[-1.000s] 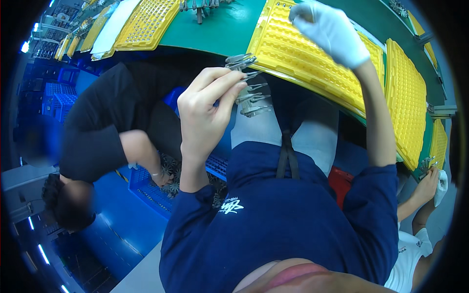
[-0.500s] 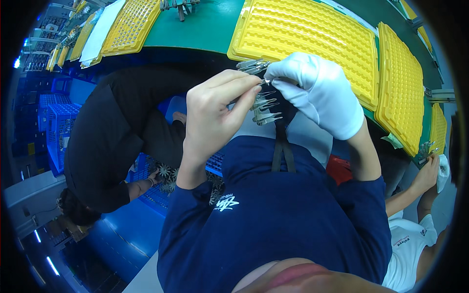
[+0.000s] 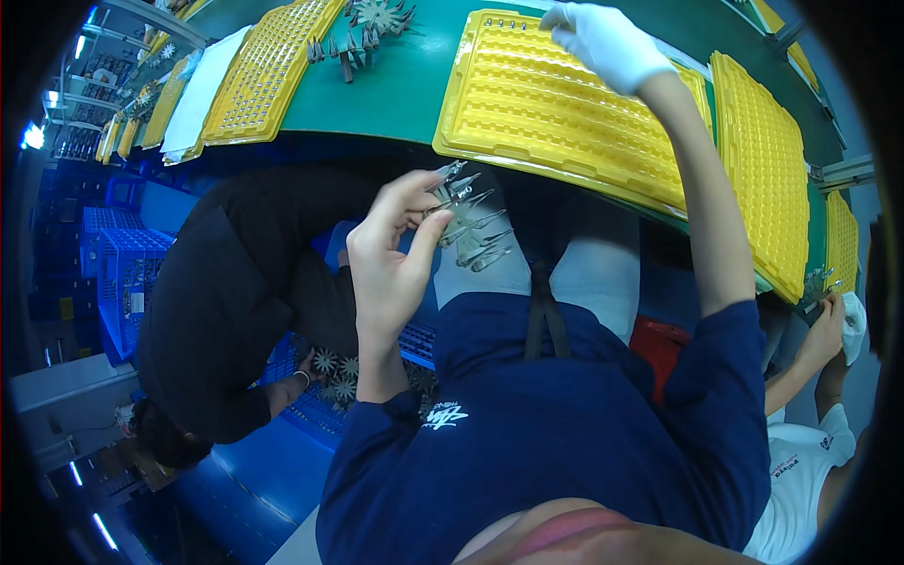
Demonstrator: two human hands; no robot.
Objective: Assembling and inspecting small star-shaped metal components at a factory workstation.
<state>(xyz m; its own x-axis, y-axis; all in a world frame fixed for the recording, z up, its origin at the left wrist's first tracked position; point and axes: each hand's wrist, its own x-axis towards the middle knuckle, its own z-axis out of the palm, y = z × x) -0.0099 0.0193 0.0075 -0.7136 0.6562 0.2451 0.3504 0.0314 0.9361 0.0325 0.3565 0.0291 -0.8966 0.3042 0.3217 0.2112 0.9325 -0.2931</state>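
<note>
My left hand (image 3: pixel 391 254) grips a metal clip rack (image 3: pixel 474 231), a star-like holder with several pointed spring clips sticking out, above my lap. Small shiny pieces show at its upper clips. My right hand (image 3: pixel 607 47), in a white glove, reaches over the far edge of a yellow ridged tray (image 3: pixel 556 118). Its fingers are bent down beside a short row of small metal parts (image 3: pixel 513 24) in the tray's far left corner. Anything between those fingertips is too small to make out.
More clip racks (image 3: pixel 377 17) lie on the green table (image 3: pixel 395 94). A filled yellow tray (image 3: pixel 268 71) is at left, another yellow tray (image 3: pixel 763 160) at right. A person in black (image 3: pixel 226 292) bends over a blue crate at left; a co-worker's hands (image 3: pixel 829 325) work at far right.
My right hand has left the clip rack and moved up and away to the tray's far edge. My left hand keeps the rack, now slightly lower and tilted.
</note>
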